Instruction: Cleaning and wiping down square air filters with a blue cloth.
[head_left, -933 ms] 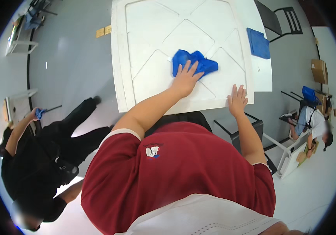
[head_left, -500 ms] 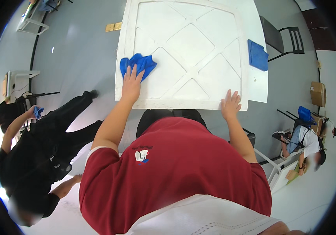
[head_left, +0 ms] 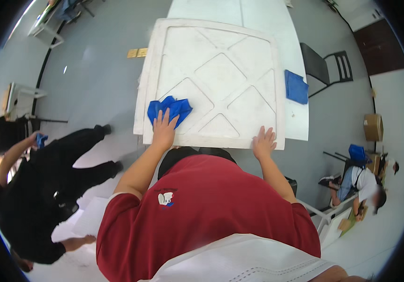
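A white panel (head_left: 221, 89) with raised crossing ribs and a rounded rim lies in front of me on a white table (head_left: 298, 124). My left hand (head_left: 164, 130) holds a crumpled blue cloth (head_left: 166, 109) against the panel's near left part, its fingers extended over the cloth. The cloth's bunched edge sticks out past the fingertips, and the palm hides its underside. At the near right corner, my right hand (head_left: 264, 142) rests open on the panel's rim with its fingers spread.
Right of the panel, a folded blue cloth (head_left: 296, 87) lies on the table near its edge. Beyond stands a black chair (head_left: 326, 66). To my left is a person in black (head_left: 47, 174); another person (head_left: 364, 181) sits far right near a cardboard box (head_left: 373, 127).
My left hand and the blue cloth have slid toward me and rightward across the panel. My right hand keeps its place at the corner. The whole view has shifted.
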### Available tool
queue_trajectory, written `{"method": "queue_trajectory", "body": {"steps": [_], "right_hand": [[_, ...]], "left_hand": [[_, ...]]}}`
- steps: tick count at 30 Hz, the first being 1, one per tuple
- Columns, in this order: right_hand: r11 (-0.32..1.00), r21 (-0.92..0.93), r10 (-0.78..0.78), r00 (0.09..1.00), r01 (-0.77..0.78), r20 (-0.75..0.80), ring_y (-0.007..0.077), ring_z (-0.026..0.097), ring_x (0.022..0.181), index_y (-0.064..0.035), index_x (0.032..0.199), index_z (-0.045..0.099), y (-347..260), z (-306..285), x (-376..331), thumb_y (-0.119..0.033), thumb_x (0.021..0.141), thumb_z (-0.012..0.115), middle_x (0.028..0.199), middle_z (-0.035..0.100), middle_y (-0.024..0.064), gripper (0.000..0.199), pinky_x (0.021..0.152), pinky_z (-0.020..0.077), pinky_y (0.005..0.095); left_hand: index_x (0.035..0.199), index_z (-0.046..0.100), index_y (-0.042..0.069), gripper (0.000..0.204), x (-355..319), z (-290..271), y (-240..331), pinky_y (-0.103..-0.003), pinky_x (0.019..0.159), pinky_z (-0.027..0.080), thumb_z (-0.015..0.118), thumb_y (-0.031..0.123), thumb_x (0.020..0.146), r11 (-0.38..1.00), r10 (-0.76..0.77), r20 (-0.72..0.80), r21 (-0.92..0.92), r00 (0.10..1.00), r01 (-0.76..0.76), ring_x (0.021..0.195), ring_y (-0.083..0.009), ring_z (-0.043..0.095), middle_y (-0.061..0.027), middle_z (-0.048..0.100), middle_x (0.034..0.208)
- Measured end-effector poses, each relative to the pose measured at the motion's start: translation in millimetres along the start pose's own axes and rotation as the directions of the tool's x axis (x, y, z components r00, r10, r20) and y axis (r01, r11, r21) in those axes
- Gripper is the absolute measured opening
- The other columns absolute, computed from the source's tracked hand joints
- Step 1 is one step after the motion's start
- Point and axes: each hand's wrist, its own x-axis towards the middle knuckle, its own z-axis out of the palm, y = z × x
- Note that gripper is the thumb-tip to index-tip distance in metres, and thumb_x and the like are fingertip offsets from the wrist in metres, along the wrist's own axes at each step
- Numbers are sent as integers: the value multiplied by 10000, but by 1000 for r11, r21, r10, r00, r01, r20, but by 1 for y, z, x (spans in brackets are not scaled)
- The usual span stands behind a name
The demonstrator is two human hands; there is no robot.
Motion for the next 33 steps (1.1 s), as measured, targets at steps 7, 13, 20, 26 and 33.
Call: {"method": "queue_trajectory", "body": {"steps": [7,13,20,26,33], "right_hand": [[1000,-14,19,999,-19,34,339,58,1322,-217,1388,138,-7,-3,1,-359,857,401,1445,44,147,609,994,122,576],[1000,-7,20,997,-19,71,340,34,1325,-200,1390,125,-7,-6,1,-352,865,399,1444,38,156,611,999,105,573],[1000,-4,9,998,-9,62,344,36,1325,-192,1390,122,-6,-4,1,-361,867,394,1441,31,168,613,1003,103,570],[1000,-7,10,999,-10,52,355,55,1320,-181,1388,127,-6,-6,1,-359,866,391,1439,39,175,612,998,119,578],[999,-43,10,999,-8,50,377,72,1312,-171,1382,156,-4,-4,2,-361,860,399,1432,62,192,606,989,126,593]], "left_hand": [[1227,452,194,498,-3,4,-4,-524,1017,176,513,61,752,999,3,-31,-41,1000,-5,1287,-363,177,-138,241,1382],[1220,458,220,515,-5,8,-6,-517,1014,189,553,56,742,999,6,-66,-53,998,-10,1294,-343,175,-123,240,1385],[1218,462,224,503,-6,9,-8,-517,1011,198,539,59,750,1000,10,-73,-18,997,-11,1289,-342,188,-121,251,1380],[1226,462,225,486,-5,8,-6,-497,1032,165,503,72,766,998,-13,-13,-62,1000,12,1298,-332,169,-115,246,1389],[1244,436,226,534,-1,11,-6,-512,1017,186,574,92,746,999,39,-27,2,999,-39,1289,-350,176,-120,223,1393]]}}
